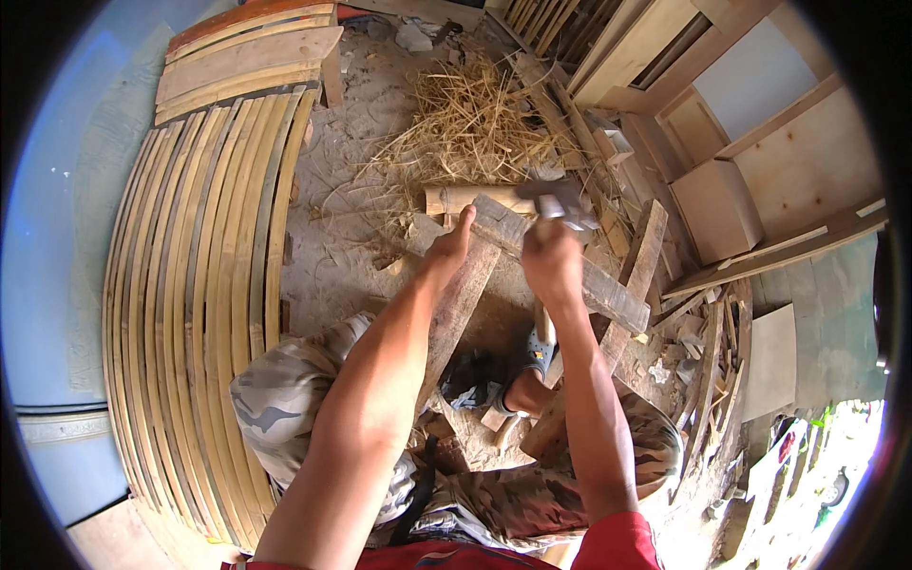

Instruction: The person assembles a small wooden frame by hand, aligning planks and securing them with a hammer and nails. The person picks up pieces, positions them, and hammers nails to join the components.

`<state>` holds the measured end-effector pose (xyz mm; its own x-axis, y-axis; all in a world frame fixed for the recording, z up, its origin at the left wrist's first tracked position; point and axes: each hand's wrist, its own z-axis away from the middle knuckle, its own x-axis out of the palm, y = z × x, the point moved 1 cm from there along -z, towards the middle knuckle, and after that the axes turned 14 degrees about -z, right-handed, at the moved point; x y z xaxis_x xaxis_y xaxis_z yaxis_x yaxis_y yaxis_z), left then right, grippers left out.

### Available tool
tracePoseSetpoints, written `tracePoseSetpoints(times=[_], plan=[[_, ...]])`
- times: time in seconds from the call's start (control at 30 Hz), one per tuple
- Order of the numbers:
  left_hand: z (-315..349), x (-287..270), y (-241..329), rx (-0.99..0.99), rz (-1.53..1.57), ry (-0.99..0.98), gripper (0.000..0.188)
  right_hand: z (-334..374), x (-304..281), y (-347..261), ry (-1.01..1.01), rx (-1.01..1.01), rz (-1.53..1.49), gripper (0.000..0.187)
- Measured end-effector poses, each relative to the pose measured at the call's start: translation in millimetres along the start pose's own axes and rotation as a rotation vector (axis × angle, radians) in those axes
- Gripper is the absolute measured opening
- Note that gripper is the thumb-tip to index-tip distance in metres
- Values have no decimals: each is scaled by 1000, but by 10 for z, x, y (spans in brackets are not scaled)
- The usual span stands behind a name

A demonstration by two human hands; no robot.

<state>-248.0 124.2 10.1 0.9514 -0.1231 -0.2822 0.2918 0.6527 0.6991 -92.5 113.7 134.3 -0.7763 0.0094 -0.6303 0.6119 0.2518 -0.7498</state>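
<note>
My left hand grips the left corner of a rough wooden frame, its thumb up against the end of the crosspiece; the other fingers are partly hidden. The crosspiece lies over two long timbers, a left one and a right one, that run back toward my lap. My right hand is closed round the wooden handle of a tool with a broad dark metal head. The head is blurred above the crosspiece, and I cannot tell whether it is a hammer or a hatchet.
A slatted bamboo bench stands along my left. Ahead lie a bamboo piece and a heap of straw-like shavings. Wooden cabinet parts lean at the right, above scrap wood. My shod foot is below the frame.
</note>
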Motion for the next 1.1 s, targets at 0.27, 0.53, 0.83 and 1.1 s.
tracePoseSetpoints(times=[0.27, 0.53, 0.83, 1.1], plan=[[26, -73, -68, 88, -58, 48, 110, -98, -72, 91, 83, 41, -139, 29], [212, -112, 8, 73, 44, 7, 107, -117, -159, -227, 81, 41, -158, 39], [68, -132, -89, 79, 13, -80, 108, -150, 7, 52, -4, 53, -23, 33], [14, -34, -115, 120, -74, 63, 115, -180, -13, 207, -98, 157, -27, 38]])
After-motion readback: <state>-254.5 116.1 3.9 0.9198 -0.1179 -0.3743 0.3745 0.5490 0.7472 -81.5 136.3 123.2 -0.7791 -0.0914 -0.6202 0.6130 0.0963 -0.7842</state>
